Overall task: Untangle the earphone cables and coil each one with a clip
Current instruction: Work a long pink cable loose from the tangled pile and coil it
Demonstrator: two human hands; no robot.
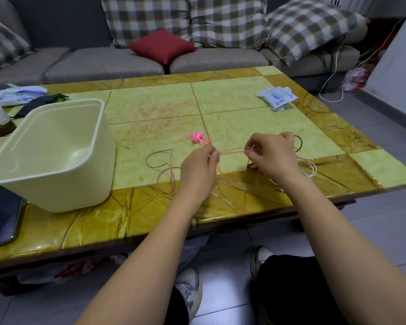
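A pale pink earphone cable (161,164) lies in loose loops on the table, left of my hands. My left hand (197,171) pinches this cable between thumb and fingers. A short stretch of it runs taut to my right hand (271,156), which pinches it too. A dark brown cable (252,167) is bunched under my right hand and loops out behind it. A white cable (311,168) lies just right of that hand. Bright pink clips (198,137) sit in a small heap on the table beyond my left hand.
A cream plastic tub (56,158) stands on the left of the tiled coffee table (244,102). A dark phone (1,216) lies at the near left edge. A white packet (277,97) sits far right, bags and a bottle far left. A sofa with cushions stands behind.
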